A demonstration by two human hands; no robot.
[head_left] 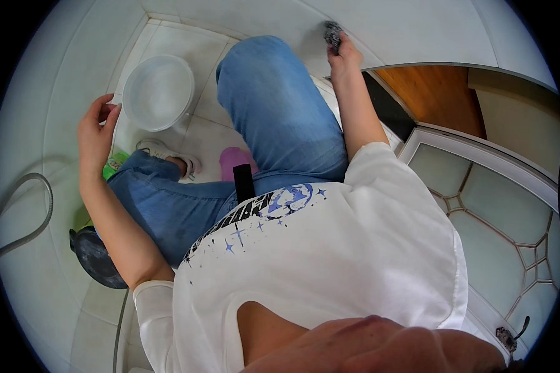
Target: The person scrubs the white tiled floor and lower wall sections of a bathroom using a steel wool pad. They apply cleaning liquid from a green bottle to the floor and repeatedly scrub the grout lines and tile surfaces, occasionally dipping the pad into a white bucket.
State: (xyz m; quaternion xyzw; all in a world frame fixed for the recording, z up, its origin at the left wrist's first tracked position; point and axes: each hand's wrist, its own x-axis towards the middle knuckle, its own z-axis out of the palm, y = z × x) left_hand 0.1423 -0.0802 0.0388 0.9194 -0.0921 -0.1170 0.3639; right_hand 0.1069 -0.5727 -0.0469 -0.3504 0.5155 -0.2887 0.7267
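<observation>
In my right hand [347, 57] is a dark, crinkled scouring pad [333, 34], held up at the white tiled wall [280, 22]. Whether the pad presses on the tile or sits just off it, I cannot tell. My left hand [98, 127] is raised on the other side, its fingers loosely bent and apart, with nothing in it. Closest to that hand stands a round, whitish translucent basin [158, 93] on the tiled floor [208, 137].
A bright green package [114, 164] lies below my left hand. Along the left wall hangs a bent metal hose [48, 202], with a dark round object [96, 258] beneath it. Between my legs is something pink [231, 160]. At right, a glass-panelled door [498, 217] borders a doorway.
</observation>
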